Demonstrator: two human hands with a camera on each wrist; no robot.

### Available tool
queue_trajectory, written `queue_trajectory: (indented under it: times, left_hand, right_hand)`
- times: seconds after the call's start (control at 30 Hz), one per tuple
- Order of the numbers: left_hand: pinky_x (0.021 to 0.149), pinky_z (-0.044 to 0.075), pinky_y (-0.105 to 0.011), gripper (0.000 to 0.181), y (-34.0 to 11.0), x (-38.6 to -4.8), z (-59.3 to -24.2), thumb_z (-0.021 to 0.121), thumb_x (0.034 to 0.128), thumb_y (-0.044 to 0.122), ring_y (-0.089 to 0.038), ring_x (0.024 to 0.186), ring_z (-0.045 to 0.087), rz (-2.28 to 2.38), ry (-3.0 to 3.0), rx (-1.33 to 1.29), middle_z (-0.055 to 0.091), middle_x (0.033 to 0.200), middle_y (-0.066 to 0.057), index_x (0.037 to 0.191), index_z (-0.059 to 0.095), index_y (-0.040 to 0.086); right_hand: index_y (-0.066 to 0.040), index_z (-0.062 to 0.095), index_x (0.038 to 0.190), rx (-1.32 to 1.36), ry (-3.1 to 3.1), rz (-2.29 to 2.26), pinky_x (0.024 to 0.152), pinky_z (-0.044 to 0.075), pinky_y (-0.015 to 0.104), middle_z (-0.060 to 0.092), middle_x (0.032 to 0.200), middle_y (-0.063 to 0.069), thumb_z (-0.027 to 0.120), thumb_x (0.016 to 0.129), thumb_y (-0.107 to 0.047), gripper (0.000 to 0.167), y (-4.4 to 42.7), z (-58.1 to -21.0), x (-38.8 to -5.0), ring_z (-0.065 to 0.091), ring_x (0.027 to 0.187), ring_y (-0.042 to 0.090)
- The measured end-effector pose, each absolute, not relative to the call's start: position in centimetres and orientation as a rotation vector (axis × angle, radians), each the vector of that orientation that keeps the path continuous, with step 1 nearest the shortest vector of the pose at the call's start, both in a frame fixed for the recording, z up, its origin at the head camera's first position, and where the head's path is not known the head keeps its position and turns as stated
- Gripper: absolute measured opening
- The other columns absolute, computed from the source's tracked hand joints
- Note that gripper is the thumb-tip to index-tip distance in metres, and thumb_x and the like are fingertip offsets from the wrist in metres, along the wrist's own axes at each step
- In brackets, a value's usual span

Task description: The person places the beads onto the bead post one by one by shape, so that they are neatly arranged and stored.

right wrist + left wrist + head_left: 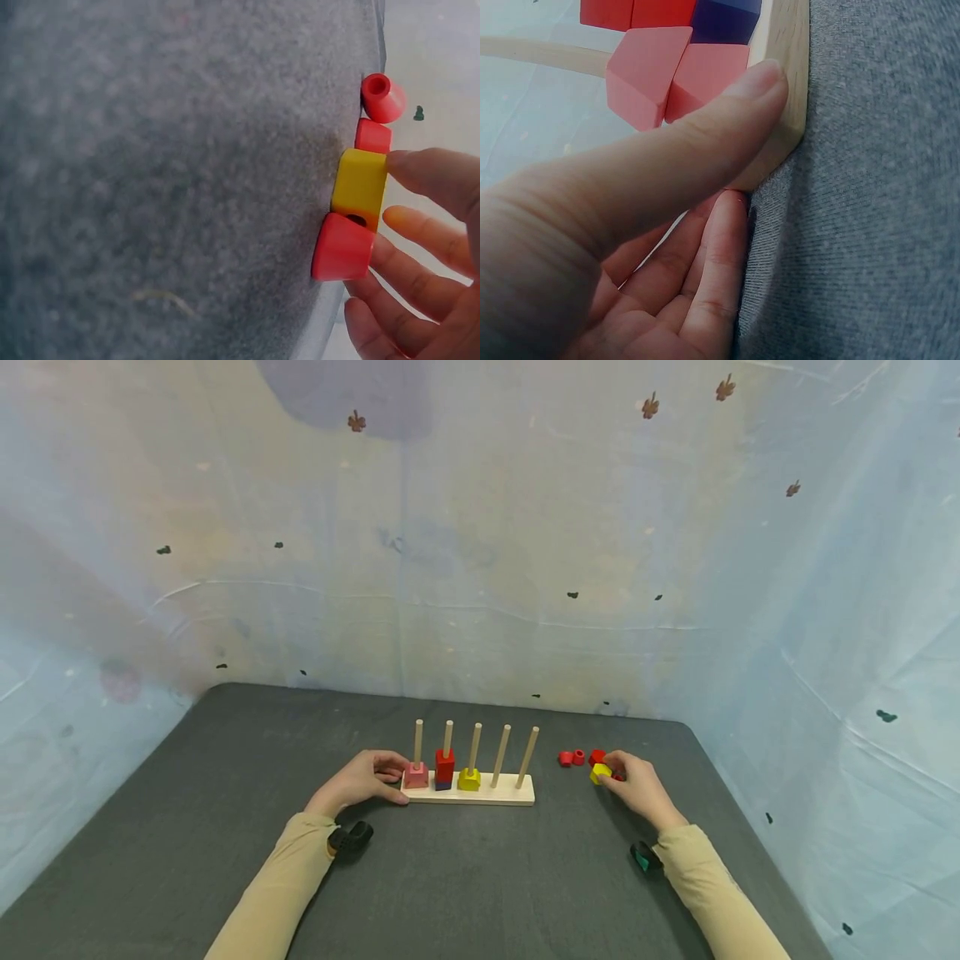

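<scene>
– Where's the yellow block [599, 775]?
– On the tabletop [480, 877], at the right hand's [637, 789] ten o'clock, with a red block [597, 755] close at its twelve
– Is it held?
– Seemingly pinched: thumb and index finger curl in on it, likely to single it out from its neighbour
– And the pegged board [468, 798]?
– Towards nine o'clock; the left hand [363, 779], partly closed, grips its nine o'clock end, presumably keeping it steady
</scene>
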State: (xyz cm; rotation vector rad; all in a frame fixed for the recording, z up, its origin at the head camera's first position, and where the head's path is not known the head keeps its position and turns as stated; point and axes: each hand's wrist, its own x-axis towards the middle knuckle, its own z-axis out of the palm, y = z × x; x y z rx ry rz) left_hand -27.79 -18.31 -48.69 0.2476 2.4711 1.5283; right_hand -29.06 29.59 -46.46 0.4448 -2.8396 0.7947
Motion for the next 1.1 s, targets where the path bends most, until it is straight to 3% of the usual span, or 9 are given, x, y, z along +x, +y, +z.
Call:
queue_trajectory:
  times: [0.2,0.5,1.1]
  left_hand:
    - [0.092,0.05,-0.039,0.059,-18.35,-27.83,-48.69,0.09,0.0631,0.015,-0.019,0.101,0.059,1.517,2.474,0.247,0.062,0.112,-0.005,0.116,0.065,0.006]
    - [0.091,0.05,-0.039,0.059,-18.39,-27.93,-48.72,0.09,0.0628,0.015,-0.019,0.1,0.059,1.517,2.468,0.241,0.062,0.112,-0.006,0.116,0.065,0.006]
    - [0.09,0.05,-0.038,0.06,-18.35,-28.07,-48.97,0.09,0.0618,0.014,-0.018,0.099,0.059,1.513,2.479,0.219,0.062,0.11,-0.005,0.116,0.065,0.006]
  right_hand:
    - [0.005,0.06,0.114,0.409,-2.874,0.795,0.079,0.052,0.046,0.064,0.106,0.018,0.071,0.087,-0.012,0.034,29.44,-46.35,-29.3,0.061,0.09,0.03]
    - [0.006,0.062,0.116,0.464,-2.877,0.843,0.082,0.052,0.049,0.061,0.111,0.02,0.076,0.082,-0.009,0.04,29.31,-45.96,-29.1,0.06,0.097,0.034]
    - [-0.003,0.065,0.11,0.619,-2.839,0.929,0.075,0.053,0.039,0.064,0.101,0.005,0.078,0.078,-0.001,0.035,29.22,-46.62,-28.8,0.059,0.085,0.02]
